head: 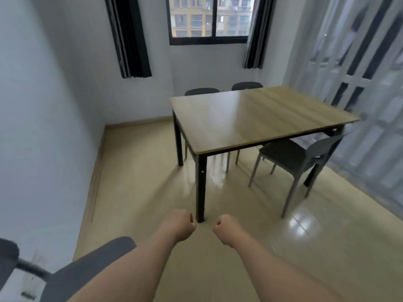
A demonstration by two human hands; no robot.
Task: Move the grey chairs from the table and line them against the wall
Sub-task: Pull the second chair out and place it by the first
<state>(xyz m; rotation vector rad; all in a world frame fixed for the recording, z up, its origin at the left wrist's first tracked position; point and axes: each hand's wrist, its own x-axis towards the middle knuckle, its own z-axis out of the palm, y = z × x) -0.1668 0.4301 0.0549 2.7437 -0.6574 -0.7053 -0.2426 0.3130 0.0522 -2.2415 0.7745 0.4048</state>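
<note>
Both hands, left hand (182, 225) and right hand (226, 228), fisted, empty; no writing legible.

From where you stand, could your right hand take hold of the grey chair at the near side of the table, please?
Probably not yet. The right hand is closed and empty, well short of the grey chair beside the table. Bare floor lies between, so a few steps should do.
</note>
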